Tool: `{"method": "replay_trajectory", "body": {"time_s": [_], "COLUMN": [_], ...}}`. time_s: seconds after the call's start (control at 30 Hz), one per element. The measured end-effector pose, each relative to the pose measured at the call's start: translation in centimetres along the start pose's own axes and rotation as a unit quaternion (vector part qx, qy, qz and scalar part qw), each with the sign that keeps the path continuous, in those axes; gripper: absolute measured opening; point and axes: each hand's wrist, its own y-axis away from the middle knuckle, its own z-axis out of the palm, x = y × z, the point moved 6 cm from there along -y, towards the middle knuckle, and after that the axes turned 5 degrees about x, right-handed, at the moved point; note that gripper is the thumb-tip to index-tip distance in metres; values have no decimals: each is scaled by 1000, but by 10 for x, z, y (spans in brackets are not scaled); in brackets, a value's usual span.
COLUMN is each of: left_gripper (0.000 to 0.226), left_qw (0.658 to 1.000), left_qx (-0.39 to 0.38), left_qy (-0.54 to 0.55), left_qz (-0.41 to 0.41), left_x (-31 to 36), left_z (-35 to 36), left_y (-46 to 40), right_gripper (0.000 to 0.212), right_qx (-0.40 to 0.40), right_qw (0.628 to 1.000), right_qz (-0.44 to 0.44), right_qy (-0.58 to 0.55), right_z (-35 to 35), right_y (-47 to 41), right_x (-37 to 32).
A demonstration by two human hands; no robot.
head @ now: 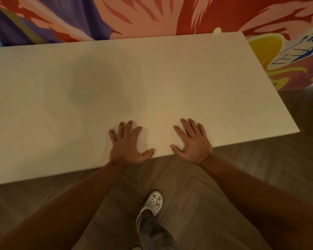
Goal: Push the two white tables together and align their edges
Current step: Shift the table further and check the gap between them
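Palms of the left hand (127, 147) and right hand (192, 144) are spread flat, holding nothing, near the surface (170, 78) edge; slipping or skewing is risked if pressed unevenly.

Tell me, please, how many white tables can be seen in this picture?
1. A single white rectangular table stands against the colourful painted wall, with both hands flat near its front edge. The second table is out of view, possibly beyond the left frame edge.
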Motion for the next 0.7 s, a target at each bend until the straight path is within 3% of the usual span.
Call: {"method": "replay_trajectory", "body": {"time_s": [0.7], "left_gripper": [100], "left_qw": [1000], "left_qx": [-6], "left_qy": [-5], "left_qz": [1], "left_x": [4], "left_z": [-4], "left_y": [1], "right_gripper": [76], "right_qx": [-54], "right_qw": [998], "right_qz": [18], "right_qy": [-6], "right_z": [-2], "right_y": [1], "right_x": [0]}}
